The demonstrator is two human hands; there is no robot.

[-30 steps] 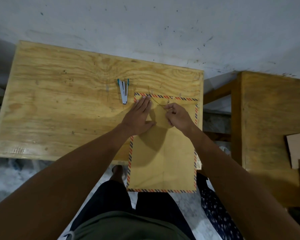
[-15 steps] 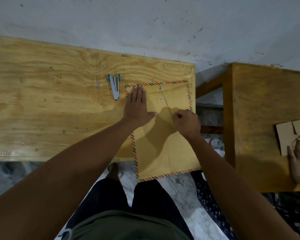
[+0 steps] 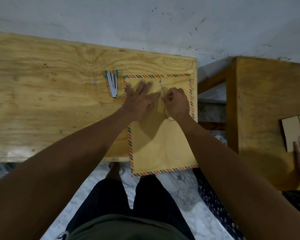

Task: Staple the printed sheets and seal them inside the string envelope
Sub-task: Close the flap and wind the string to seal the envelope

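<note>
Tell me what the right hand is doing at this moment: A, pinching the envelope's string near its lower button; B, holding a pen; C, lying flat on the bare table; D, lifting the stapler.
A: the right hand pinches the dark string beside the lower button of the envelope, while the stapler lies untouched on the table.

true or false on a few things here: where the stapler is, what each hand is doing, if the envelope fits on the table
1. The stapler lies on the table left of the envelope. True.
2. The left hand holds the stapler. False: it presses flat on the envelope.
3. The right hand pinches the string. True.
4. The whole envelope rests on the table. False: its near end overhangs the edge.
5. The printed sheets lie beside the envelope. False: no sheets are in view.
</note>
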